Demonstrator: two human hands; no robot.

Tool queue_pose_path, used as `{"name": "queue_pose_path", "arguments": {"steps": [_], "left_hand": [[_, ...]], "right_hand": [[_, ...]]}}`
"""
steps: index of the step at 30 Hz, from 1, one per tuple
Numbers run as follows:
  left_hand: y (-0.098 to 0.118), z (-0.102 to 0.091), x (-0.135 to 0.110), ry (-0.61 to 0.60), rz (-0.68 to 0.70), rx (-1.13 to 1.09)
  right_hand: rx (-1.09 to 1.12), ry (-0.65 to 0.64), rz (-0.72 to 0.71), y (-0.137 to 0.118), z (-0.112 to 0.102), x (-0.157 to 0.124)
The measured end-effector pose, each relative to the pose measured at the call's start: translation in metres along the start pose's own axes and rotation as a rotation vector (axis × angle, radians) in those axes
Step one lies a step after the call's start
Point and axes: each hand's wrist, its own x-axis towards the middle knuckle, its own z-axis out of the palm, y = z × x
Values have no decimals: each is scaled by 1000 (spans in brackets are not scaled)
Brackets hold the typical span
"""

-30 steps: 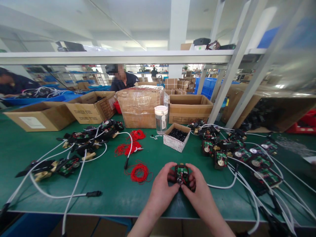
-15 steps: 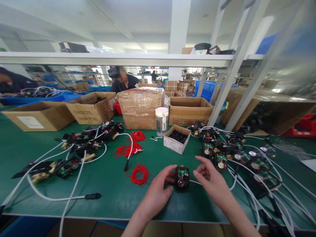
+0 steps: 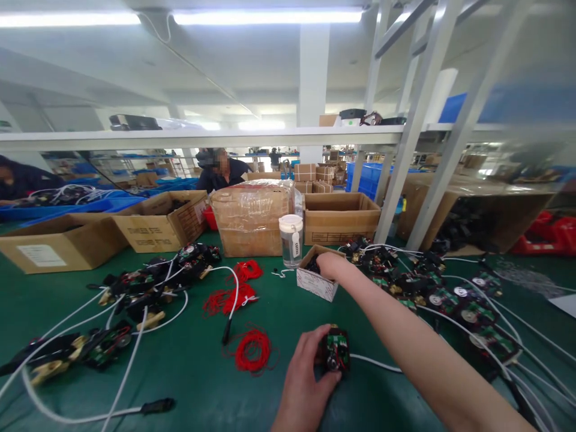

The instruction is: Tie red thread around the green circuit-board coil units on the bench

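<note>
My left hand grips a small black housing with a green circuit board by its left side, thumb at the front and fingers behind. The housing rests on the green table, and a white cable runs from its right side under my right forearm. My right hand reaches into a small white cardboard box of small black parts; its fingers are hidden inside. Red wire coils lie left of my left hand.
More circuit-board housings with white cables lie piled at right and left. A lidded clear bottle stands behind the small box. Larger cardboard boxes line the back, beneath a shelf. A co-worker sits beyond.
My right hand has moved from beside the housing forward into the small box. My left hand has closed onto the housing. The view has tilted upward.
</note>
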Motion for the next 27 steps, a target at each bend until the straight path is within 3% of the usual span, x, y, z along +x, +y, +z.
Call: {"name": "queue_pose_path", "arguments": {"steps": [7,15,21,27], "left_hand": [[4,0,-2,15,24,1],[3,8,-4,50,0,20],[2,14,-6,77,0,48],[3,13,-6,66,17,30]], "right_hand": [[-125,-252,47,4,4,25],[-194,-262,14,8,5,15],[-129,-174,9,10,6,9],[65,69,1,19,1,-8]]}}
